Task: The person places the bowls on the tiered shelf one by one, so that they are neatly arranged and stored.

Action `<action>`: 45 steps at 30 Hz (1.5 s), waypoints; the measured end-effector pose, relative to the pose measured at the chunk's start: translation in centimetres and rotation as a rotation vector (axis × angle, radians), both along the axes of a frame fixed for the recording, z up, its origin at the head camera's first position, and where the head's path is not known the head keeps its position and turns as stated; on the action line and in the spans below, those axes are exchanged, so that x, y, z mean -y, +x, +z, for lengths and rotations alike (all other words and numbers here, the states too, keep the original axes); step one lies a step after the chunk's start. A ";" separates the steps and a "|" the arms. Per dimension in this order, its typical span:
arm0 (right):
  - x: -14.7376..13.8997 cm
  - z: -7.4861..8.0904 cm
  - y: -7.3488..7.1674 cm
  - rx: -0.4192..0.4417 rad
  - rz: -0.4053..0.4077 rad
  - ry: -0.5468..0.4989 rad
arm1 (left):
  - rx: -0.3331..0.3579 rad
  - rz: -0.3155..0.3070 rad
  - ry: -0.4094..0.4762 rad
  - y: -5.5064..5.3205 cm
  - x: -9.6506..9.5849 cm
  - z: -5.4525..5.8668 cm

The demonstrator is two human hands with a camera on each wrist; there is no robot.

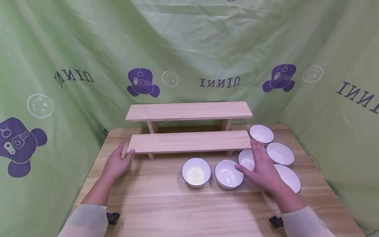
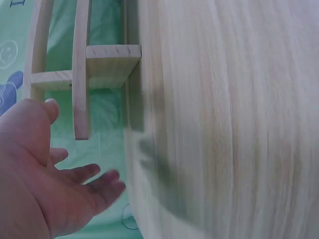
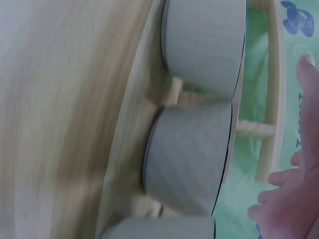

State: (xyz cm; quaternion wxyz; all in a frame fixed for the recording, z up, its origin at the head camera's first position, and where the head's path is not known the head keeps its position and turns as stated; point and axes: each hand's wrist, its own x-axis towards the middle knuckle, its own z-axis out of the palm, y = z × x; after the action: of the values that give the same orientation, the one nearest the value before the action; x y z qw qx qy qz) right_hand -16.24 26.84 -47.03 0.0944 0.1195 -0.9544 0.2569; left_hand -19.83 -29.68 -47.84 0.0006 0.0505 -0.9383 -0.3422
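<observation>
A two-tier wooden rack stands at the back of the table, with an upper board (image 1: pixel 189 111) and a lower board (image 1: pixel 189 142). Beside the lower board's left end is my left hand (image 1: pixel 116 163), thumb and fingers spread around that end. The left wrist view shows nothing held in it. My right hand (image 1: pixel 263 169) is raised over the bowls near the board's right end, fingers extended and empty. White bowls with dark rims stand upright: a front bowl (image 1: pixel 196 171), its neighbour (image 1: pixel 228 173), and a third bowl (image 1: pixel 243 159) partly hidden behind my right thumb.
To the right, a back bowl (image 1: pixel 262 133), a middle bowl (image 1: pixel 280 153) and a near bowl (image 1: pixel 289 179) run along the table's right side. Green printed cloth (image 1: pixel 189 42) hangs behind and beside the wooden table (image 1: pixel 183 210).
</observation>
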 end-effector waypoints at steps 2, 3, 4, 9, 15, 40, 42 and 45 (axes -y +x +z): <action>0.6 -0.1 0.2 0.016 0.013 -0.026 | 0.019 0.033 0.082 -0.3 0.1 -0.2; 0.9 -0.1 0.3 0.024 0.021 -0.038 | 0.028 0.048 0.118 -0.4 0.1 -0.4; 1.2 -0.1 0.4 0.032 0.028 -0.049 | 0.036 0.061 0.151 -0.6 0.1 -0.5; 3.4 0.0 0.8 0.057 0.066 -0.077 | 0.040 0.108 0.256 -1.4 -0.1 -1.0; 5.8 0.1 1.2 0.074 0.110 -0.091 | 0.023 0.155 0.332 -2.1 -0.5 -1.4; 12.1 -0.7 0.4 0.128 0.272 0.093 | -0.016 0.246 0.497 -2.2 -0.9 -1.7; 12.4 -0.8 0.2 0.129 0.278 0.111 | -0.017 0.245 0.499 -2.2 -0.9 -1.6; 12.8 -1.0 0.0 0.136 0.288 0.134 | -0.018 0.246 0.505 -2.1 -0.9 -1.6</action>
State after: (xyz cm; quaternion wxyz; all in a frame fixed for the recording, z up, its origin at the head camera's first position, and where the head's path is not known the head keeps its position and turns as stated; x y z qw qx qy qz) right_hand -16.23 14.06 -48.02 -0.0164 0.2433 -0.9466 0.2108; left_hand -21.92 -28.73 -49.42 0.0379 0.1596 -0.8099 -0.5631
